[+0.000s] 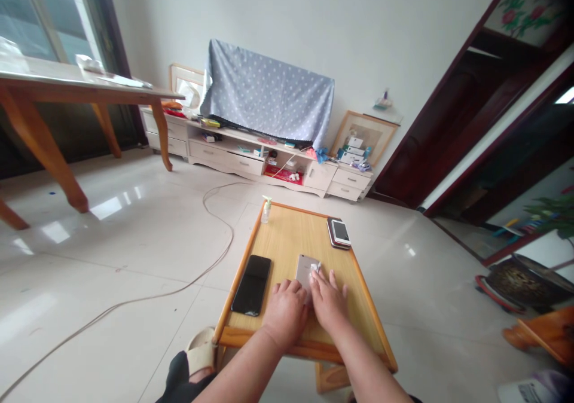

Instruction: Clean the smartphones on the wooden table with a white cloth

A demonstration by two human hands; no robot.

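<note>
A pale silver smartphone [305, 263] lies face down on a small wooden table [298, 226]. My left hand [286, 310] has its fingers curled over the near left part of this phone. With my right hand [329, 298], I press a small crumpled white tissue [315, 268] onto the phone's back; the outer fingers are spread over the tabletop. The phone's near end is hidden by my hands. Left of them lies a black smartphone [252, 285], screen up.
At the table's far left corner stands a small clear pump bottle [266, 210]. Stacked phones [339, 232] lie near the far right edge. A cable [179, 284] crosses the floor to the left. Beyond is a white TV cabinet [226, 156]; a potted plant [529, 280] stands right.
</note>
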